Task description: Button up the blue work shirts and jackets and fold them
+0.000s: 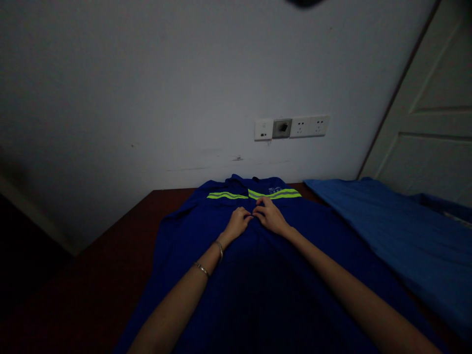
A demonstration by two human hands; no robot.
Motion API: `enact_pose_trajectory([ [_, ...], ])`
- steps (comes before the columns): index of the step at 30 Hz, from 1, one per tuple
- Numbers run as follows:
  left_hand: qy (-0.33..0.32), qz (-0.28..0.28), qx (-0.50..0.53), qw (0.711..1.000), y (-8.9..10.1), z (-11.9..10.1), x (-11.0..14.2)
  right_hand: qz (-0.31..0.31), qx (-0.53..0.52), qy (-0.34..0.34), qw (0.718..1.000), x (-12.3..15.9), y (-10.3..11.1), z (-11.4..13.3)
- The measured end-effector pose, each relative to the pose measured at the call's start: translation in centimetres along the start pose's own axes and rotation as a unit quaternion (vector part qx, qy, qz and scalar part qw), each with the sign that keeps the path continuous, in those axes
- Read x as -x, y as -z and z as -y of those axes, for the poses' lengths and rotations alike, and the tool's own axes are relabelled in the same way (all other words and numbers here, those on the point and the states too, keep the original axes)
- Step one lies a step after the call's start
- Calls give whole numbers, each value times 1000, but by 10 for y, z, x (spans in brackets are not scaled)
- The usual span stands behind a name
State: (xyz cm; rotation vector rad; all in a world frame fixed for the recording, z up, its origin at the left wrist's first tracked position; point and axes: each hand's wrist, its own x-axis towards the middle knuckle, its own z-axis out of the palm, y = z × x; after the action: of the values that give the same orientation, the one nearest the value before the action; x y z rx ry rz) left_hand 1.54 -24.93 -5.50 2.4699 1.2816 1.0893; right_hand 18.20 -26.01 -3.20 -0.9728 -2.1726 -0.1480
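Note:
A dark blue work jacket (191, 236) lies spread out, its collar toward the wall and yellow-green reflective stripes (275, 194) across the chest. At the middle of its front, just below the stripes, my left hand (239, 220) pinches the cloth along the front edge. My right hand (269, 215) meets it there from the right, thumb and fingertips also closed on the jacket's front edge. The fingertips of both hands nearly touch. Whatever small fastener may be between them is too dark to make out.
The jacket rests on a dark red-brown table (110, 255) against a pale wall (165, 98). A lighter blue cloth (391, 221) lies to the right. Wall sockets (309, 127) sit above the table, and a panelled door (431, 113) stands at the right.

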Motion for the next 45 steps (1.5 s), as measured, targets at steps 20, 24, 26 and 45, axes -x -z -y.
enact_pose_trajectory([
  [20, 12, -48, 37, 998, 8, -12, -2, -82, -168, -185, 965, -5, -20, -9],
  [24, 3, -56, 36, 998, 8, -12, -2, -102, -187, -208, 955, -7, -22, -9],
  [26, -7, -59, 33, 998, 8, -10, -2, -103, -185, -216, 953, -8, -24, -10],
  [45, -74, -58, 1, 996, 6, -5, 3, -83, -162, -151, 972, -23, 10, -11],
])
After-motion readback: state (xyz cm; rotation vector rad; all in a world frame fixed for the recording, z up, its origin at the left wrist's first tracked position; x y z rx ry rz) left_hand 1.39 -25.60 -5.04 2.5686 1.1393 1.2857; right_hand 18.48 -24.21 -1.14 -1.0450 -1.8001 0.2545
